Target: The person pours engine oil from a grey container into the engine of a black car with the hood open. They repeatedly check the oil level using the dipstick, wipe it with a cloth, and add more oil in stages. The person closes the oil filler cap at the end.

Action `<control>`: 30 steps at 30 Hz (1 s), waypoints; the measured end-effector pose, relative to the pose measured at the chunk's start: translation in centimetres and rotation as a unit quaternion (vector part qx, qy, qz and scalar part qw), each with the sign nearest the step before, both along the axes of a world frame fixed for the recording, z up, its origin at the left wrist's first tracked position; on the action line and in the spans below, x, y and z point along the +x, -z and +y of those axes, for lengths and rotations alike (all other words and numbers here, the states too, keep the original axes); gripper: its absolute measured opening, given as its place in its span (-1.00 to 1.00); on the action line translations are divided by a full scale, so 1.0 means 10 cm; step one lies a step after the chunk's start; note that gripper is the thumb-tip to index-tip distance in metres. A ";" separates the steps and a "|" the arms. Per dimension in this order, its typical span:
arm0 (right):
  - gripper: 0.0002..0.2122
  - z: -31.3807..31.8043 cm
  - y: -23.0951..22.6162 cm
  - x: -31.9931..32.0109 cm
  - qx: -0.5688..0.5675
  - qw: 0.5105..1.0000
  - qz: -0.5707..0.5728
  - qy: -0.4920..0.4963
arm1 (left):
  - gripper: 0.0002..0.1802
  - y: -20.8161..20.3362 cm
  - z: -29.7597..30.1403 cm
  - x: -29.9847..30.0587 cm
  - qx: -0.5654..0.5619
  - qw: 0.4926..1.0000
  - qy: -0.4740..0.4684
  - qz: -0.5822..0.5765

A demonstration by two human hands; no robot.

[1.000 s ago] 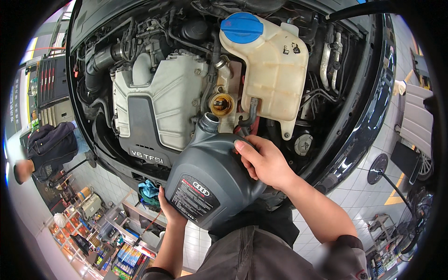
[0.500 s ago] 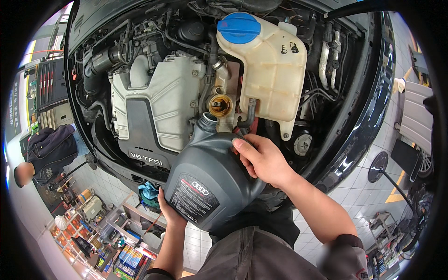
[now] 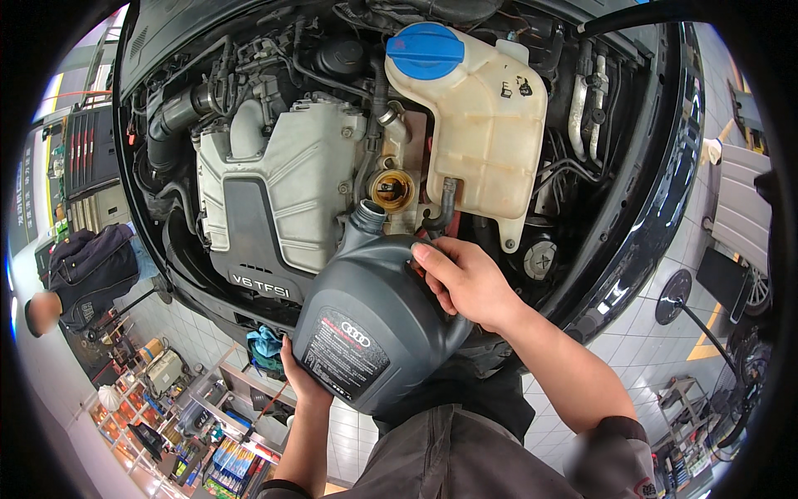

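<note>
A dark grey oil jug (image 3: 366, 283) is held tilted over the front of the engine bay, its uncapped neck (image 3: 368, 217) pointing up and away from me. My right hand (image 3: 465, 281) is closed round the jug's handle. Against the jug's lower left side rests my left hand (image 3: 306, 374), supporting its base, with most of the fingers hidden underneath. Just beyond the neck is the uncovered oil filler opening (image 3: 391, 190), amber inside. The neck and the opening are apart, and no stream of oil shows between them.
A grey engine cover (image 3: 287, 183) lies left of the opening. To the right stands a cream coolant tank (image 3: 490, 133) with a blue cap (image 3: 426, 51). A teal cloth (image 3: 264, 342) sits near the front edge. Another person (image 3: 87, 270) stands at the left.
Almost nothing differs. The jug and both hands stay in nearly the same place, with at most a slight shift of the jug.
</note>
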State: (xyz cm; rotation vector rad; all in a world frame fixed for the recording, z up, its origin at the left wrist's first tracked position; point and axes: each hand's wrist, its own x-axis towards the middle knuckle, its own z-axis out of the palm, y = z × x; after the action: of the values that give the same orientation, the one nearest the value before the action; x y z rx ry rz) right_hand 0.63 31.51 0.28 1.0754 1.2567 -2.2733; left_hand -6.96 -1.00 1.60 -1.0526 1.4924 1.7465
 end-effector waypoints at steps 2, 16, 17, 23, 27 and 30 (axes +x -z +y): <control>-0.53 0.00 0.00 0.00 -0.007 1.000 -0.005 0.002 | -0.34 0.00 0.00 0.00 -0.004 1.000 -0.001 -0.003; -0.52 0.01 0.06 -0.02 -0.012 1.000 -0.003 0.010 | -0.29 0.01 -0.02 -0.01 0.014 1.000 0.004 -0.005; -0.52 0.01 0.06 -0.02 -0.012 1.000 -0.008 0.009 | -0.29 0.02 -0.02 -0.01 -0.004 1.000 -0.001 -0.012; -0.53 0.01 0.06 -0.03 -0.024 1.000 -0.010 0.016 | -0.28 0.02 -0.03 -0.01 -0.003 1.000 0.001 -0.011; -0.54 0.02 0.05 -0.04 -0.017 1.000 -0.006 0.012 | -0.28 0.02 -0.02 -0.02 -0.007 1.000 0.006 -0.012; -0.55 0.02 0.05 -0.05 -0.020 1.000 -0.005 0.011 | -0.29 0.01 -0.01 -0.02 -0.022 1.000 0.001 -0.015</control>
State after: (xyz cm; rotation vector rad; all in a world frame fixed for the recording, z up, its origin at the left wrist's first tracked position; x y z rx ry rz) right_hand 0.15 31.71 -0.27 1.0900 1.1976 -2.2970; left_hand -7.12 -1.14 1.48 -1.0951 1.5196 1.6958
